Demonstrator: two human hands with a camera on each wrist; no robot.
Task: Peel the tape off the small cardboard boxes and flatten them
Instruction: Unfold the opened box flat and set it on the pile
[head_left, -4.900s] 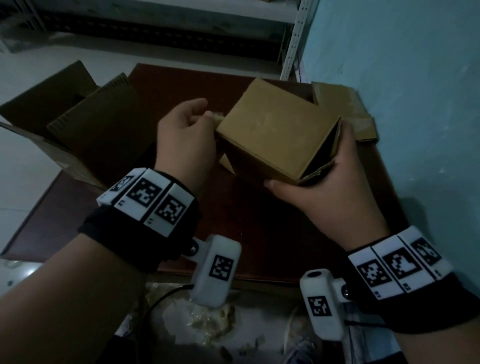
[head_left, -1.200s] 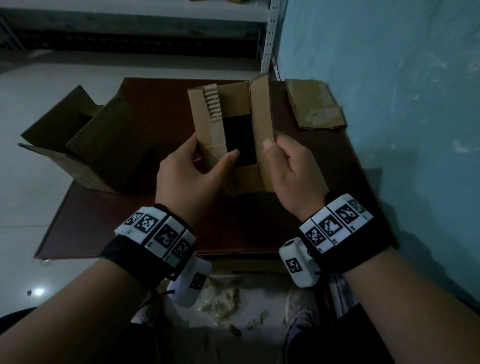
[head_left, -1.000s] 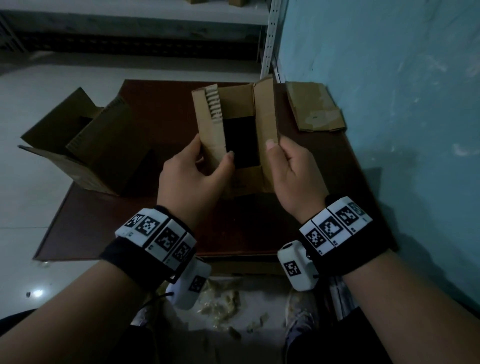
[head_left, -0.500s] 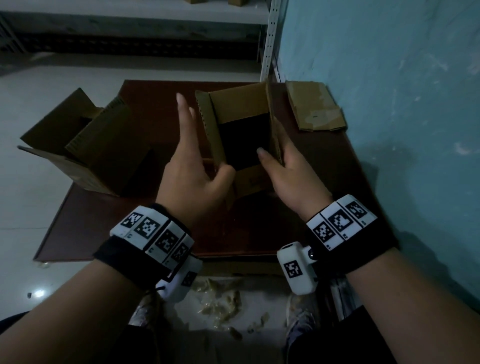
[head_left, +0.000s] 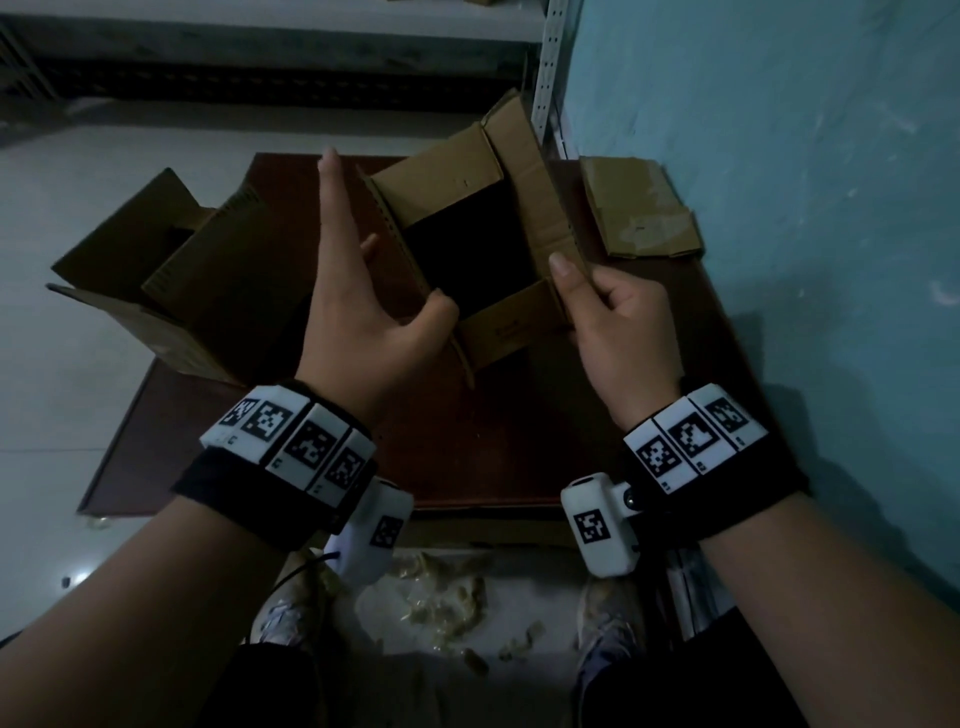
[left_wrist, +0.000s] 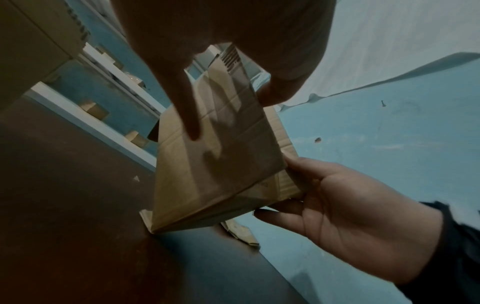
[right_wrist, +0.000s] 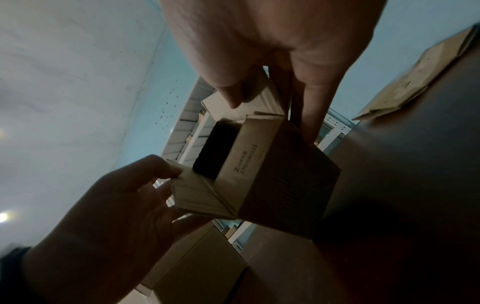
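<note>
Right hand (head_left: 618, 322) pinches a flap of the small cardboard box (head_left: 467, 244), open and dark inside; left hand (head_left: 363, 306) spreads wide against its side, above the surface (head_left: 519, 441).

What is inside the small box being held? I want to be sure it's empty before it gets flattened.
The small box has its flaps open, but its interior is only a dark hollow; nothing shows inside. The bottom is lost in shadow, so emptiness is not certain.

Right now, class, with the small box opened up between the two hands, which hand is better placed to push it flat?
Probably the left hand: its fingers are straight and flat along the box's side, free to press. The right hand pinches a flap, steadying it.
</note>
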